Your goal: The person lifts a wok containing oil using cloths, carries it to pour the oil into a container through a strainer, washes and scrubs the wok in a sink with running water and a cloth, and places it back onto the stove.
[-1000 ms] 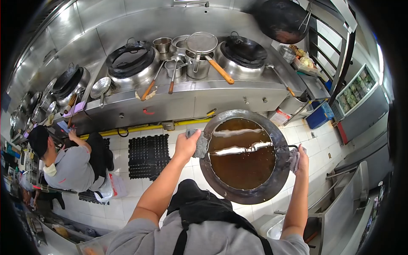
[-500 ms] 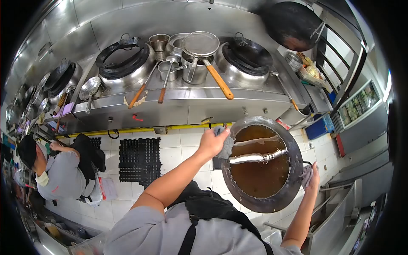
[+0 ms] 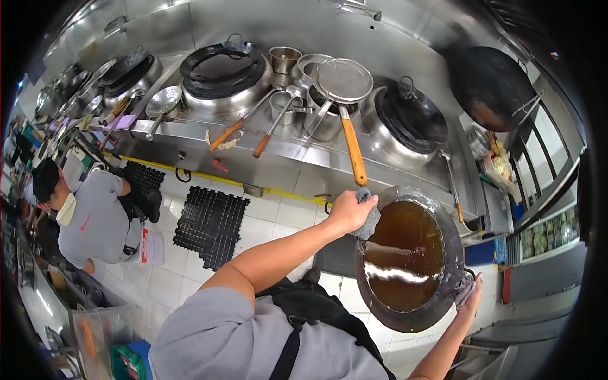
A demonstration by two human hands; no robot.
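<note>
A large dark wok (image 3: pixel 452 247) holding brown liquid (image 3: pixel 408 244) is carried between my two hands above the floor. My left hand (image 3: pixel 350 212) is closed on its upper left edge through a grey cloth (image 3: pixel 369 225); the exact grip point is hidden by the cloth. On the lower right side, my right hand (image 3: pixel 470 294) closes around the looped handle with another greyish cloth (image 3: pixel 465 289). Light glints off the liquid's surface. Just beyond my left hand, the wooden handle of a fine-mesh strainer (image 3: pixel 344 79) juts out over the counter edge.
Along the steel cooking range (image 3: pixel 278 136) sit several woks, including one on the right burner (image 3: pixel 411 117), plus pots and ladles. Another wok (image 3: pixel 491 88) hangs at upper right. A black mat (image 3: pixel 212 225) lies on the tiles. A co-worker (image 3: pixel 95 212) bends at left.
The camera view has swung left, so the range appears further right. My hands still hold the wok, which has shifted right in view and is slightly tilted. The co-worker's arm has lowered.
</note>
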